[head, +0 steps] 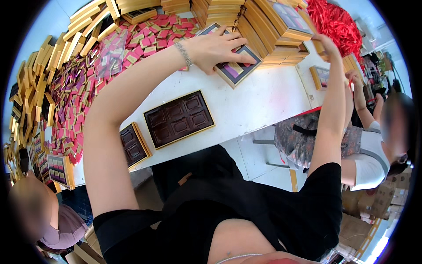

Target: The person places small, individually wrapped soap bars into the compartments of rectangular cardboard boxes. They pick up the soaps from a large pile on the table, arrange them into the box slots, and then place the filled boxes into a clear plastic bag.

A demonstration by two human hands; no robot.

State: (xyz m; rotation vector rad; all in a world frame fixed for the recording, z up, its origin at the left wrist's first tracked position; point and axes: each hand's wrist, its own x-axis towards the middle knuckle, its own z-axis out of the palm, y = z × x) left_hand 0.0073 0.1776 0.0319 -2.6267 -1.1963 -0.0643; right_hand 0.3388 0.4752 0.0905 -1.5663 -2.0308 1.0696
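My left hand (219, 51) lies palm down with spread fingers on a gold-edged box (235, 71) of wrapped purple and gold pieces. Part of that box is hidden under the fingers. At the right end of a tall stack of gold boxes (260, 29), my right hand (324, 46) touches the stack's side; its fingertips are partly hidden. Nearer to me on the white table (263, 95) is a gold-rimmed box with an empty dark brown six-compartment tray (179, 118). A second such box (133, 145) is partly behind my left forearm.
A heap of pink, purple and gold wrapped pieces (79, 109) covers the table's left, under a clear plastic sheet (112, 54). Gold boxes (36, 85) line its far edge. Red shredded filler (339, 29) stands at right. Co-workers sit at right (366, 155) and left (62, 227).
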